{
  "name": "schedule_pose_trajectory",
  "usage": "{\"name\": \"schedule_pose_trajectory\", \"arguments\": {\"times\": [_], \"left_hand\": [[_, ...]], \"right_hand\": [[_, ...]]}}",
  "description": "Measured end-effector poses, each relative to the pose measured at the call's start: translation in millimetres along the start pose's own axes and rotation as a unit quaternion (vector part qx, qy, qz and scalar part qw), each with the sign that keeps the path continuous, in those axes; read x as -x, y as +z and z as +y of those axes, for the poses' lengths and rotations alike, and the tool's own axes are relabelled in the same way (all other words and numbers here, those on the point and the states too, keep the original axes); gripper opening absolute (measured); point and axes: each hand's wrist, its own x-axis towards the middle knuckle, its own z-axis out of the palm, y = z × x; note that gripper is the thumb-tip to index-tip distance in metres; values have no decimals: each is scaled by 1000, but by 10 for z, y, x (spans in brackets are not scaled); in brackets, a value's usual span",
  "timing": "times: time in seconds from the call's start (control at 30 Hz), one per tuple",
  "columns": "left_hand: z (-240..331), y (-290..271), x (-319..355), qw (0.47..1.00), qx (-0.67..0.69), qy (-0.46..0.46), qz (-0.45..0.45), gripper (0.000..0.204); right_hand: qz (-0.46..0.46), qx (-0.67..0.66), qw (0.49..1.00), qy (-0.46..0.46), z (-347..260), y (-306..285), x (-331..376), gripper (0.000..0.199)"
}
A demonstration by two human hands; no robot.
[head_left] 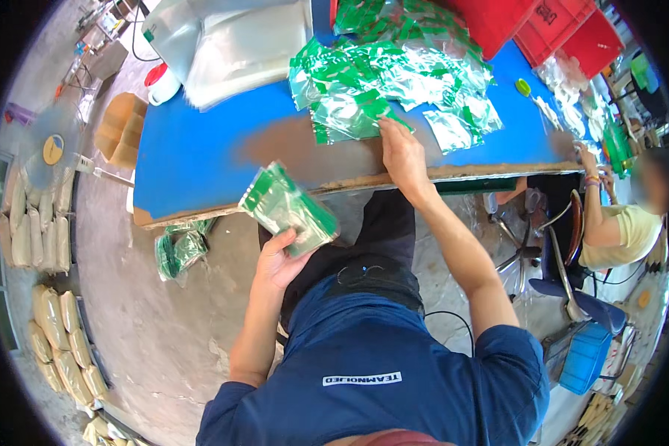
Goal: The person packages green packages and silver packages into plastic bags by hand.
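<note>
My left hand (281,260) is closed round a stack of clear plastic bags (286,208) with green printing, held up before the table's near edge. Over the blue tabletop reaches my right hand (405,152), its fingertips on the right edge of a green-and-clear bag (346,119). Whether those fingers pinch the bag or just rest on it is hard to make out. That bag lies at the near side of a large loose heap of similar bags (405,70).
Behind the heap stand red crates (554,30). A metal tray (238,44) with clear sheets sits at the back left, beside a red-lidded white mug (162,83). More green bags (180,253) lie below the table. A co-worker (621,230) sits at the right.
</note>
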Motion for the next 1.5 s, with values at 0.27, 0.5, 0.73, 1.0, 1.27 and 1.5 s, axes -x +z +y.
{"name": "schedule_pose_trajectory", "arguments": {"times": [0.27,0.5,0.73,1.0,1.27,1.5], "left_hand": [[-217,105,-180,998,-62,-4,-32,77],[-80,-258,-32,996,-87,-9,-17,83],[-167,112,-55,995,-98,30,16,71],[30,97,170,948,-236,200,80,58],[-22,-138,56,983,-109,123,87,56],[-95,-414,60,991,-81,88,59,67]], "right_hand": [[-22,51,998,28,-645,-312,172,54],[-219,36,972,-79,-121,-368,376,57],[14,-488,794,364,-871,-421,442,14],[-82,134,986,-64,-630,207,-210,60],[-364,-250,876,-193,-722,98,138,39],[-238,82,958,-138,-182,119,-143,66]]}}
